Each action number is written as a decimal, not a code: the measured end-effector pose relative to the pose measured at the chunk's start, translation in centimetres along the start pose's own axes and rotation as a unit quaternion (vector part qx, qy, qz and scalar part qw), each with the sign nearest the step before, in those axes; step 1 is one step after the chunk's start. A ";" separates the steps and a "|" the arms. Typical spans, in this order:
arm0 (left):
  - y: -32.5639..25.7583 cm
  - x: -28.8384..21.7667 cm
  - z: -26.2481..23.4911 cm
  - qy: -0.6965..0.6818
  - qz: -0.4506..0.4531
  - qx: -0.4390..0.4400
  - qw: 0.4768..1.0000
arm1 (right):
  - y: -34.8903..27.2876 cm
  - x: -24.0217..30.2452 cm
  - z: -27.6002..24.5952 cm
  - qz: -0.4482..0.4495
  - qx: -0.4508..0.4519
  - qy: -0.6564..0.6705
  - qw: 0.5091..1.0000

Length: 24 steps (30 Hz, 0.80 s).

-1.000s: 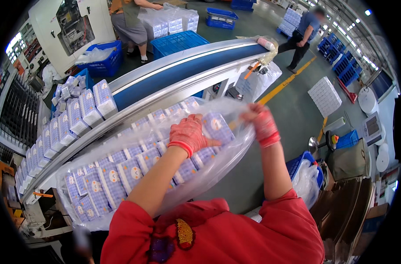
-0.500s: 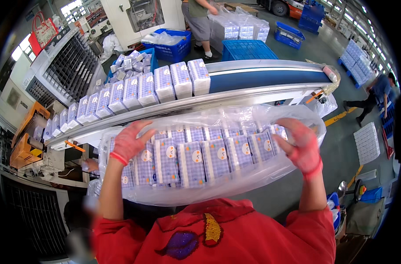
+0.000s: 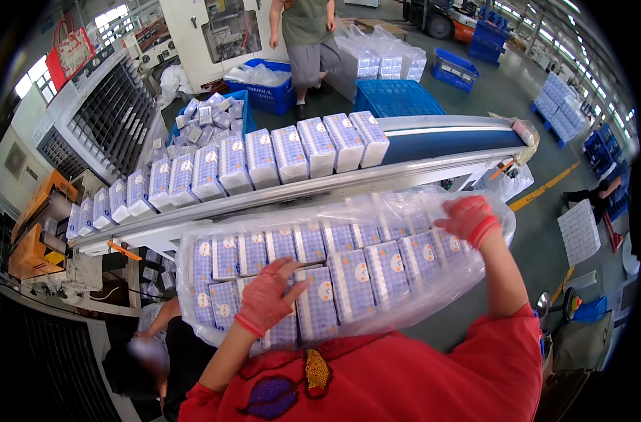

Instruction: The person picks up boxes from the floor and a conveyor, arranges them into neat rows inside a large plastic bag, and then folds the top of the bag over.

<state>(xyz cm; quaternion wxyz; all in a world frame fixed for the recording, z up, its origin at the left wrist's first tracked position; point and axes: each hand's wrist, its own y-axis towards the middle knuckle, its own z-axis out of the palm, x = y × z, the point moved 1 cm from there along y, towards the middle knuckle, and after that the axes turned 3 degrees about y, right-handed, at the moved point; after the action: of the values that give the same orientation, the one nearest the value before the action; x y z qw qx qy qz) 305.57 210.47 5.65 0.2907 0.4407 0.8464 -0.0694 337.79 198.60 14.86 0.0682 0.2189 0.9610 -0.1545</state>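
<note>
A large clear plastic bag (image 3: 398,320) lies spread below the conveyor, holding rows of blue-and-white checked tissue packs (image 3: 352,281) with round white motifs. My left hand (image 3: 270,295), in a thin reddish glove, rests over the front row of packs with its fingers apart. At the bag's far right rim, my right hand (image 3: 468,219), gloved the same way, has its fingers curled on the plastic. Its fingertips are partly hard to make out.
More packs (image 3: 260,158) stand in a line on the conveyor belt (image 3: 447,144). Behind it are blue crates (image 3: 398,98), one full of loose packs (image 3: 211,116), and a standing person (image 3: 306,42). Another person (image 3: 148,352) crouches at lower left. Wrapped stacks stand farther back.
My left hand has moved from the bag's left rim onto the packs. My right hand has curled at the right rim. The conveyor line reaches farther right; the person behind has turned.
</note>
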 end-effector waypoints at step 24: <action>-3.7 3.3 -3.3 -0.126 -0.101 0.149 0.976 | -5.2 19.4 0.5 -0.397 0.335 0.453 0.725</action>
<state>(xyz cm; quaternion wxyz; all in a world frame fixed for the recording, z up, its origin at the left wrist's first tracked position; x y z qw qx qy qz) 299.72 211.78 6.05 0.3174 0.3793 0.8235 -0.2780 318.16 201.77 11.92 -0.5202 -0.1296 0.7627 -0.3619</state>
